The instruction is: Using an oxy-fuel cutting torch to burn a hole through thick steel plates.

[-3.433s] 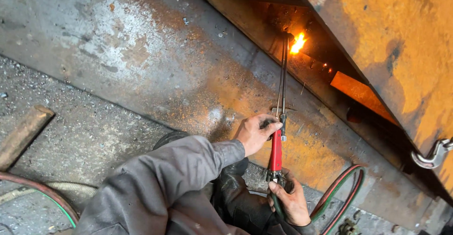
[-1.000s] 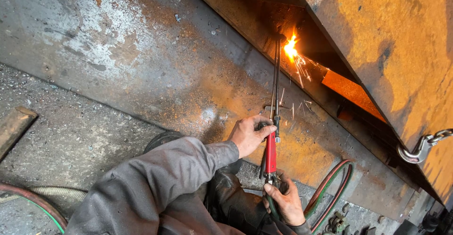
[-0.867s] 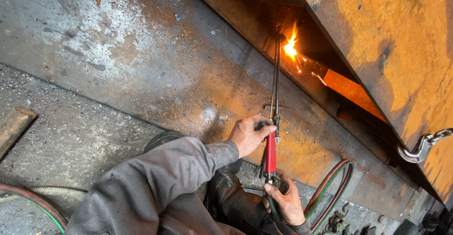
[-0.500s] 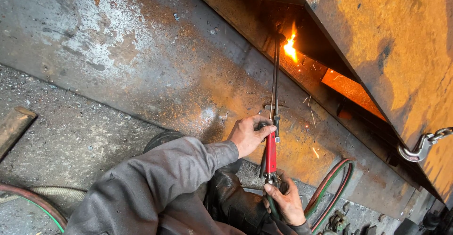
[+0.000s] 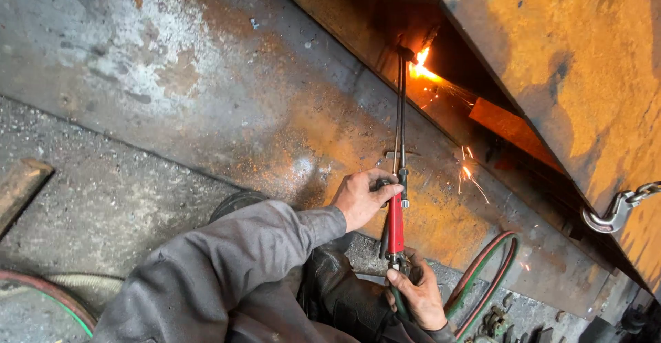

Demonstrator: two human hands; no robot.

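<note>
A cutting torch (image 5: 398, 178) with a red handle and long dark tubes is held upright in the middle of the view, its tip buried in a bright orange flame (image 5: 421, 68) inside a dark gap between rusty steel plates. The left hand (image 5: 363, 197), reaching out of a grey sleeve (image 5: 227, 267), is wrapped around the torch just above the red handle, fingers closed on it. The right hand (image 5: 418, 295) is clamped around the lower end of the torch, where the hoses join. Sparks (image 5: 468, 172) are scattered just to the right of the tubes, over the sloping rusty plate (image 5: 206, 88). A red and green hose pair (image 5: 487, 274) is looped on the plate to the right of the right hand. A steel hook on a chain (image 5: 613, 212) is seen at the right edge, hanging against the orange-rusted wall (image 5: 578, 61). More hose (image 5: 62, 298) is lying on the grey floor at lower left, near a rusty bar (image 5: 21, 188).
</note>
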